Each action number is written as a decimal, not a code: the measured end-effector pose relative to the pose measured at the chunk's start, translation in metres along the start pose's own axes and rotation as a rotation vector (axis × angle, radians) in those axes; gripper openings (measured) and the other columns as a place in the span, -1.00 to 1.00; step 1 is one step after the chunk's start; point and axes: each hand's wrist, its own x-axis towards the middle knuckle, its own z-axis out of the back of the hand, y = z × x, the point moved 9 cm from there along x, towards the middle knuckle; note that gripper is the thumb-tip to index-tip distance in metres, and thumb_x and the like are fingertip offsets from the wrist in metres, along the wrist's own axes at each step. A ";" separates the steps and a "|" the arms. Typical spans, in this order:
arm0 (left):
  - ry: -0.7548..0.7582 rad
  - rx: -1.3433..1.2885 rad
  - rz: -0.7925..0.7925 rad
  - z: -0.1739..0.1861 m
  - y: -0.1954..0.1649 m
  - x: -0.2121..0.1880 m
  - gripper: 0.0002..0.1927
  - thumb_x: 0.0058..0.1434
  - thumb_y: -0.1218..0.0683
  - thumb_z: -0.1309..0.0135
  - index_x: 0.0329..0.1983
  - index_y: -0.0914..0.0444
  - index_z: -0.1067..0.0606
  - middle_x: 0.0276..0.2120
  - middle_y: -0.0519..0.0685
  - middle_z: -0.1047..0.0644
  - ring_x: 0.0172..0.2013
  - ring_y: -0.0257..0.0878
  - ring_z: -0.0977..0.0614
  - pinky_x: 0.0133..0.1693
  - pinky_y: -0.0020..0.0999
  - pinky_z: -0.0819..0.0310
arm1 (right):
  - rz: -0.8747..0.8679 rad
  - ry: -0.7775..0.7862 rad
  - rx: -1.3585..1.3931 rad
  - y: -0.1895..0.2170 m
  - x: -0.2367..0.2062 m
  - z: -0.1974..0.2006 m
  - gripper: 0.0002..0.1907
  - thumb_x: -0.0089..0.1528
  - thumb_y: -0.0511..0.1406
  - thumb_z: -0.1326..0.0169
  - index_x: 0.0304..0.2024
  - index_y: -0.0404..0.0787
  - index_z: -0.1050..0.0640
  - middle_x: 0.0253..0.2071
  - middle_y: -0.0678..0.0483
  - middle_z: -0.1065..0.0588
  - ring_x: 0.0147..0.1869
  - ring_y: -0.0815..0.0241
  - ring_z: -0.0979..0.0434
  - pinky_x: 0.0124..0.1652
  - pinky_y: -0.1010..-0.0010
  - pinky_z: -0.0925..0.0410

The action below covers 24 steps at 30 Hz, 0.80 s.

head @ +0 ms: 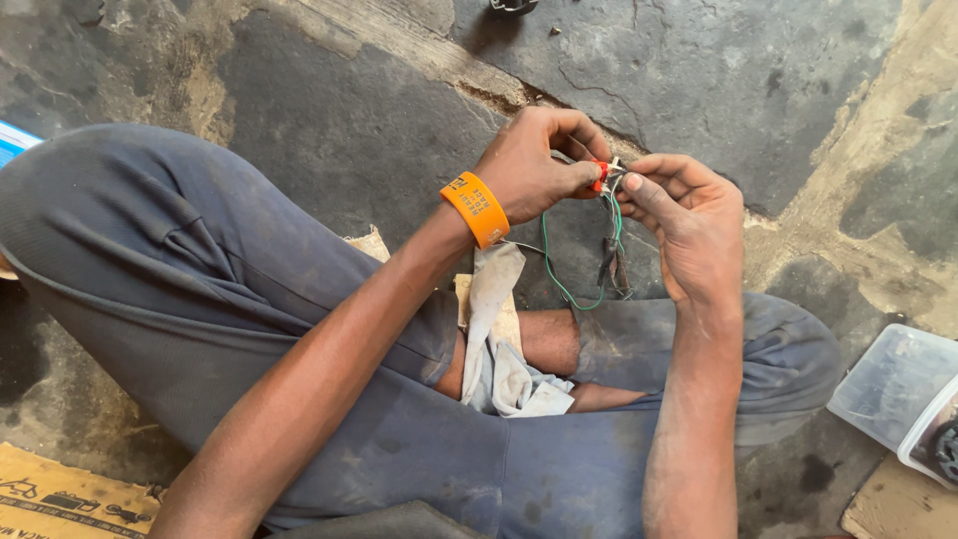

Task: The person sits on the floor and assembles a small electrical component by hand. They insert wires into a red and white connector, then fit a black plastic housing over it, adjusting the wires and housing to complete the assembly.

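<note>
Forearms fill the bottom of my view, the nearest things to the camera, both rising toward a small red-and-white connector (605, 176) that I take as my landmark. My left hand (534, 165) pinches the connector's red end between thumb and forefinger, fingers closed tight on it; my right hand (689, 225) meets it from the other side, thumb and fingertips narrowed onto the pale end, so both grips hold the same small part, up in front of the knees and off the ground. Below the connector hang thin green wires (574, 274), one looping down and back up, along with a short dark lead (611, 262) whose end I cannot make out. Left of the connector, an orange wristband (476, 208) circles the left wrist. Below it, a grey-white rag (499, 349) lies draped over the lap, across the dark blue trousers (200, 279). Well to the lower right of the connector sits a clear plastic tub (893, 384) on the cracked concrete floor (718, 80); far to the lower left lies a piece of cardboard (60, 499). My worry is the part's size: with so little to hold, a twist could pop it loose, and any tug on the hanging loop may strain the thin wires where they enter the housing.
</note>
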 end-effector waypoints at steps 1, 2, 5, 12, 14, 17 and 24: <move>-0.001 0.007 0.002 0.000 0.000 0.000 -0.89 0.14 0.27 -0.21 -0.25 0.38 -0.59 -0.36 -0.01 -0.63 -0.31 -0.33 -0.72 -0.23 -0.43 -0.77 | -0.007 -0.004 -0.001 0.000 0.000 0.000 -0.86 0.32 -0.50 -0.18 -0.05 -0.39 -0.58 -0.18 -0.02 -0.61 -0.15 0.26 -0.64 -0.11 0.45 -0.53; -0.002 0.015 0.004 0.000 0.000 0.000 -0.89 0.14 0.27 -0.21 -0.26 0.38 -0.59 -0.36 -0.01 -0.63 -0.31 -0.33 -0.72 -0.24 -0.43 -0.77 | -0.013 -0.008 -0.002 -0.001 0.000 0.001 -0.86 0.32 -0.50 -0.18 -0.06 -0.38 -0.58 -0.17 -0.02 -0.61 -0.14 0.26 -0.64 -0.10 0.45 -0.53; -0.006 0.015 0.011 0.000 0.001 0.000 -0.90 0.14 0.26 -0.21 -0.27 0.38 -0.59 -0.37 -0.02 -0.63 -0.32 -0.33 -0.71 -0.24 -0.44 -0.77 | -0.023 -0.014 -0.005 -0.002 0.000 0.000 -0.86 0.32 -0.49 -0.18 -0.06 -0.37 -0.58 -0.16 -0.02 -0.61 -0.14 0.26 -0.64 -0.09 0.45 -0.53; -0.008 0.025 -0.017 0.000 -0.001 -0.001 -0.90 0.14 0.27 -0.21 -0.27 0.38 -0.59 -0.37 -0.04 -0.61 -0.29 -0.34 -0.70 -0.23 -0.43 -0.78 | -0.015 -0.001 0.021 -0.001 0.000 -0.003 -0.86 0.32 -0.50 -0.17 -0.06 -0.38 -0.58 -0.15 -0.03 -0.62 -0.11 0.24 -0.66 -0.05 0.41 -0.57; -0.006 0.014 -0.002 0.000 0.001 -0.001 -0.90 0.14 0.27 -0.21 -0.27 0.37 -0.59 -0.37 -0.04 -0.61 -0.30 -0.33 -0.71 -0.23 -0.43 -0.78 | -0.020 -0.004 0.014 -0.001 0.000 -0.003 -0.86 0.32 -0.50 -0.16 -0.06 -0.38 -0.58 -0.15 -0.03 -0.62 -0.11 0.24 -0.66 -0.05 0.42 -0.57; -0.003 0.011 0.000 -0.001 0.001 -0.001 -0.90 0.14 0.27 -0.20 -0.26 0.37 -0.58 -0.37 -0.04 -0.61 -0.30 -0.33 -0.71 -0.23 -0.43 -0.78 | -0.026 -0.008 0.004 -0.002 0.000 -0.003 -0.86 0.32 -0.50 -0.16 -0.06 -0.38 -0.58 -0.15 -0.03 -0.61 -0.11 0.24 -0.66 -0.07 0.43 -0.56; 0.003 0.031 -0.005 -0.002 -0.002 -0.001 -0.90 0.15 0.25 -0.21 -0.27 0.37 -0.58 -0.37 -0.04 -0.61 -0.30 -0.34 -0.71 -0.23 -0.43 -0.78 | -0.031 -0.010 -0.012 -0.001 -0.001 -0.004 -0.87 0.32 -0.48 -0.18 -0.07 -0.37 -0.59 -0.15 -0.02 -0.61 -0.12 0.26 -0.65 -0.08 0.44 -0.56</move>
